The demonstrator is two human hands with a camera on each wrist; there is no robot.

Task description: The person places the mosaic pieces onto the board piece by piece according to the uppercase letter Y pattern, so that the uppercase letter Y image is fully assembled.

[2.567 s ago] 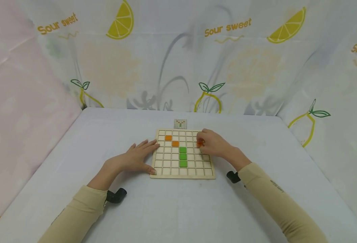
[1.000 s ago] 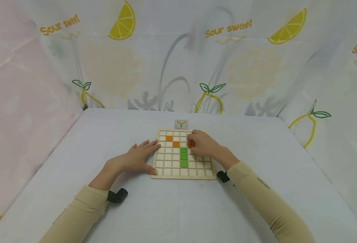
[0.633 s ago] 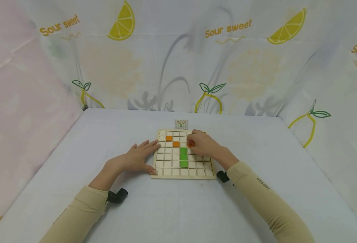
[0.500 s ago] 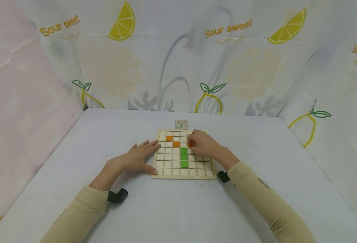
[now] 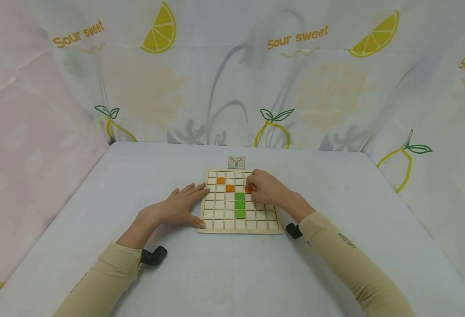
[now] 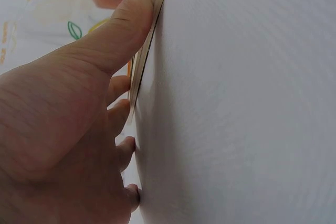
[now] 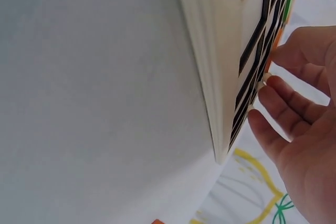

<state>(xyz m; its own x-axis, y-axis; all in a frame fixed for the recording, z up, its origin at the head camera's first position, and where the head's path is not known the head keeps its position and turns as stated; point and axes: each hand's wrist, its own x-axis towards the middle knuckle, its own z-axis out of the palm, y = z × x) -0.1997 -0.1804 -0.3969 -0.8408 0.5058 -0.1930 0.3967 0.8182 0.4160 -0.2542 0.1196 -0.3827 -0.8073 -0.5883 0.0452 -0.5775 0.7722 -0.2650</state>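
Observation:
A wooden grid board (image 5: 220, 231) lies on the table. Two orange square tiles (image 5: 230, 188) sit diagonally in its cells, and a column of green tiles (image 5: 240, 205) runs down the middle. Another orange tile (image 5: 248, 189) appears flat in a cell right of the green column, partly covered by my right hand (image 5: 271, 188). In the right wrist view that hand's bent fingers (image 7: 286, 98) are apart, their tips at the board, the thumb touching orange. My left hand (image 5: 175, 208) spreads along the board's left edge, with thumb and fingertips resting on the rim.
Behind the board lies a small pattern card (image 5: 236, 162) showing orange and green squares. The white-covered table (image 5: 200, 273) stretches around the board. A lemon-printed cloth (image 5: 200, 88) hangs at the back and sides. Black wrist devices (image 5: 154, 256) stick out near both sleeves.
My right hand first carried the orange tile leftward across the board to beside the green column. Just now it shifted slightly right while the tile stayed. My left hand kept its place.

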